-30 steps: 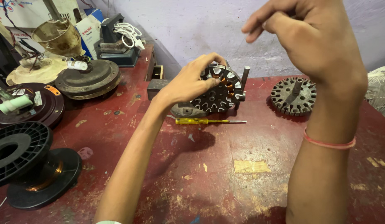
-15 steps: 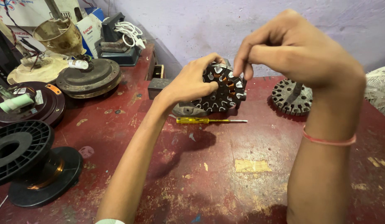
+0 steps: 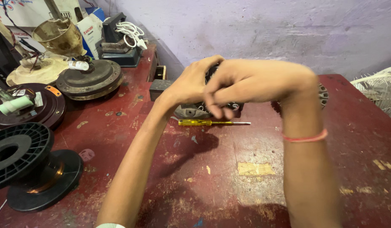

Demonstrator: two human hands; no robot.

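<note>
Red-painted, chipped wood of workbench (image 3: 254,190) nearest, w/ yellowish patch of bare wood (image 3: 255,169) right of centre. Black plastic spool (image 3: 22,164) of copper wire at near left edge, lying on its side.

Further in, yellow-handled screwdriver (image 3: 212,123) flat on bench, blade pointing right, just below the hands. Above it both hands meet mid-bench: left hand (image 3: 191,84) curled round the motor stator (image 3: 195,110) from the left, fingers over its top; right hand (image 3: 246,82) crossed in front, fingers bent down & bunched at stator's front face, motion-blurred. Looks like a pinch on something fine there, but can't tell what – too blurred. Pink thread band (image 3: 305,137) on right wrist.

Stator itself mostly hidden behind the hands; only dark grey lower part shows, resting on or just above bench, touching nothing else visible.

Handling, as judgement: steel core w/ copper windings, so prob. heavy for its size, rigid, not slippery. Windings & thin wire ends the fragile part – easily nicked or snapped. Best taken by outer rim/core, as left hand does, not by the coils.

Behind right forearm, second toothed stator part (image 3: 323,93), mostly covered. Far left: round dark motor housings (image 3: 89,78), brass-coloured bowl-shaped cover (image 3: 60,36), white coiled cable (image 3: 130,31) on a dark box. Lilac wall (image 3: 267,29) at back
</note>
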